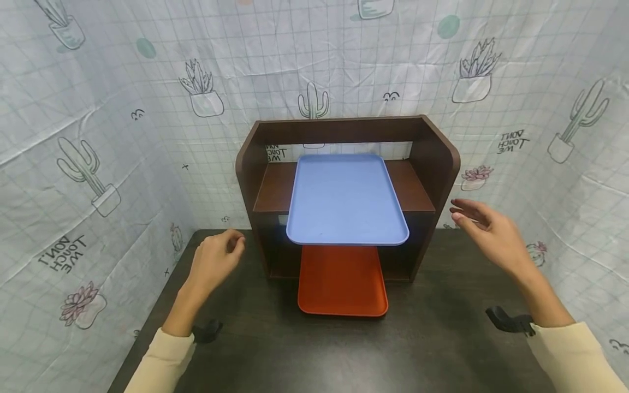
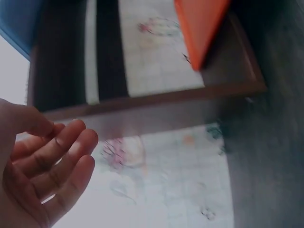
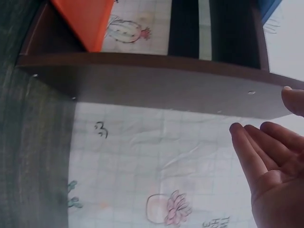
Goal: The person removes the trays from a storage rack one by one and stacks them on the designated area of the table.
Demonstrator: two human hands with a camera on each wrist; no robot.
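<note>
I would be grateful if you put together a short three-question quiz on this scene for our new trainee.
1. True or false: the light-blue rectangular tray lies on the upper level of the dark brown open-fronted shelf unit and juts out past its front edge.

2. Choose one: where is the orange-red rectangular tray?
A) On top of the light-blue tray
B) On the lower level, jutting out at the front
C) Leaning against the unit's outer side

3. Give a number: how many trays do the person's bare left hand and bare right hand hold between them?

Key: 1. True. 2. B. 3. Zero.
</note>
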